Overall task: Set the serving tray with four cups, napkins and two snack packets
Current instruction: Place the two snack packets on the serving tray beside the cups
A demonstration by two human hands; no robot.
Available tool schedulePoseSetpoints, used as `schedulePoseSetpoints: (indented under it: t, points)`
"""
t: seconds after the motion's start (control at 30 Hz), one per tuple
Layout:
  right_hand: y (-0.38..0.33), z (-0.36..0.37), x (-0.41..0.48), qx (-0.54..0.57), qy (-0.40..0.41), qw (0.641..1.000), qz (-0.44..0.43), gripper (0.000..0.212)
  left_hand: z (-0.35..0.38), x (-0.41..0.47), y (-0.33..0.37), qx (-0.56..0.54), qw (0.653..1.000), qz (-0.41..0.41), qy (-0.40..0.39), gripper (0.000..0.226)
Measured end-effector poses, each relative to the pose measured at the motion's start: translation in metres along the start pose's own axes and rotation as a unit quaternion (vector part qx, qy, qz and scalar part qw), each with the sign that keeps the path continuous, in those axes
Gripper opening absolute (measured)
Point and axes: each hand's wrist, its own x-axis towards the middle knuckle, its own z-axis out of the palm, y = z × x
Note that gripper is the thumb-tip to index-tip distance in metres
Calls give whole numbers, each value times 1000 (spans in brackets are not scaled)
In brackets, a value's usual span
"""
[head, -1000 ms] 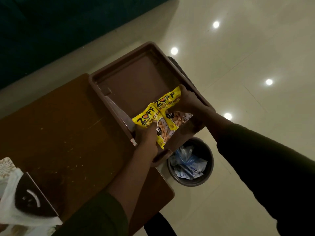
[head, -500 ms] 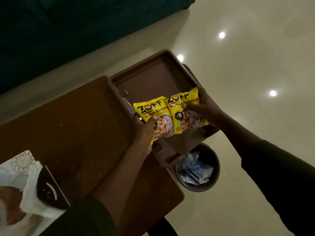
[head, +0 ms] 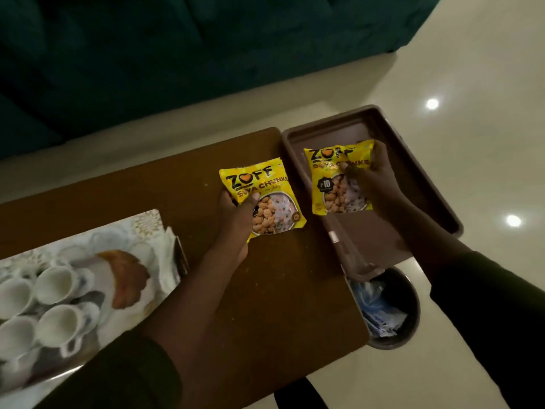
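My left hand (head: 234,222) grips a yellow snack packet (head: 265,199) above the brown table, left of the brown plastic tray. A second yellow snack packet (head: 333,184) is held by my right hand (head: 376,178) over the brown tray's (head: 413,160) near part. At the far left lies a patterned serving tray (head: 141,228) carrying several white cups (head: 56,284) and white napkins (head: 168,255) along its right edge.
The brown tray overhangs the right end of the wooden table (head: 265,305). A round waste bin (head: 392,308) with wrappers stands on the pale floor below that corner. A dark green sofa (head: 177,54) fills the back.
Both packets were lifted from the brown tray and separated; my left hand carried its packet leftward over the table. The view swung left, revealing the serving tray with cups.
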Motion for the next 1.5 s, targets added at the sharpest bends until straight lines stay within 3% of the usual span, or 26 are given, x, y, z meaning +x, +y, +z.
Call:
schedulePoseSetpoints:
  t: [0.17,0.47,0.83,1.1,1.23,1.37,1.5]
  points:
    - [-36,58,-23,8,2,1000,-19,39,-74,-12,13,-28,998,39,32,18]
    - [-103,181,-92,12,-97,992,-81,36,-212,-39,31,-75,989,83,96,21]
    - [-148,328,-177,-17,-162,981,-105,41,-400,-46,29,-45,988,62,135,30]
    - [-137,381,-203,-43,-179,980,-75,39,-489,-40,-7,-70,991,23,112,12]
    - [-119,387,-206,-143,-140,976,-80,39,-522,-32,-33,-28,993,12,112,15]
    - [-97,393,-212,-265,-117,954,-72,55,-544,-21,-59,-1,993,-19,118,24]
    - [-69,397,-217,-284,-117,950,-55,40,-544,-14,-79,21,993,-41,112,18]
